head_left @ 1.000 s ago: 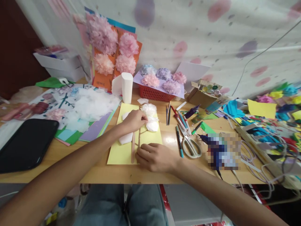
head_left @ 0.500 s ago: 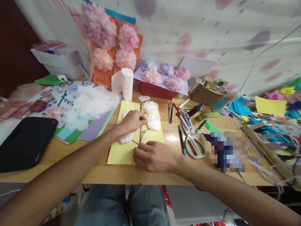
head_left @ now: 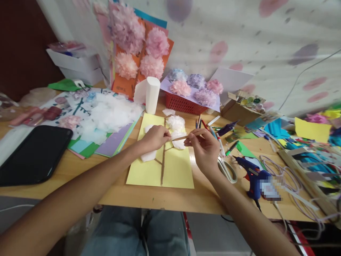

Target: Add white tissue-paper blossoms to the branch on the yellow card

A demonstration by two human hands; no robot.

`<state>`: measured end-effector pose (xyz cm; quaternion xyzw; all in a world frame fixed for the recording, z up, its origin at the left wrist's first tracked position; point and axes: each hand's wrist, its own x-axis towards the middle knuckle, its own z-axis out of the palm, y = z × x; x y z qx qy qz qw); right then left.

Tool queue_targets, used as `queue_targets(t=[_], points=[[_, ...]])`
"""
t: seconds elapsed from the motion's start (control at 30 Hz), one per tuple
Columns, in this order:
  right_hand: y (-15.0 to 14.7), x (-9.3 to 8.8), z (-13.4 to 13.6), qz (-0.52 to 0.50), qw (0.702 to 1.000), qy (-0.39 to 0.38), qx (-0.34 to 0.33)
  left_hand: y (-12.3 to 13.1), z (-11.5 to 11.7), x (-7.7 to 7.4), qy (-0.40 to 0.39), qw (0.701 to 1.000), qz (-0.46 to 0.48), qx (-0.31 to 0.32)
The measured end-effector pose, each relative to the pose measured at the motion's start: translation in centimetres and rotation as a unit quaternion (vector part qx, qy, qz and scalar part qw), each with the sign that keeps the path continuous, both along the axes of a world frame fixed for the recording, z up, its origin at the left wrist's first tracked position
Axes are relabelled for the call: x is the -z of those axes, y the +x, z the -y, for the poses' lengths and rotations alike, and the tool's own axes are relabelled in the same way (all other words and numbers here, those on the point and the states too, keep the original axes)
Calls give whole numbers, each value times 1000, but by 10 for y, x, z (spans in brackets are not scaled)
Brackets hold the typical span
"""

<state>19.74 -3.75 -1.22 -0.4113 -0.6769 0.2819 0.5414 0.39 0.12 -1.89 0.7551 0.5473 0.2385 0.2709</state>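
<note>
A yellow sheet (head_left: 178,170) lies on the table with a brown branch (head_left: 163,161) running up its middle. Fluffy white tissue flowers (head_left: 175,123) sit on its upper right, and a folded white piece (head_left: 148,156) lies at its left. My left hand (head_left: 156,138) reaches over the sheet, thumb and fingertips pinched beside the lower white tissue (head_left: 179,143); what they grip is hidden. Raised over the sheet's right edge, my right hand (head_left: 204,147) holds a thin brown stick (head_left: 180,138) pointing left across the tissue, its tip near my left fingertips.
Scissors (head_left: 227,170) and a blue glue gun (head_left: 253,177) lie at the right among pens and cords. A white roll (head_left: 152,96) stands behind the sheet. Left are a tissue pile (head_left: 106,110) and a black tray-like object (head_left: 34,154). A red basket (head_left: 183,104) stands behind.
My right hand has risen from the sheet's lower edge up and right, and now holds a thin brown stick. My left hand stays pinched near the tissue. The view has shifted slightly.
</note>
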Motion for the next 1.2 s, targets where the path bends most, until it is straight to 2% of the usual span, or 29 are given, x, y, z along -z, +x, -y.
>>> queue_targets(t=[0.13,0.27,0.93,1.2], points=[[-5,5,-5,32,997,55,32,-1,0,-1,-3,1000,10,10],[-6,9,-4,58,993,96,31,-1,-1,0,-8,1000,12,8],[-4,12,-5,109,984,142,19,1,0,-1,-3,1000,-24,12],[-3,13,-6,93,984,150,15,1,0,-1,-11,1000,-17,11]])
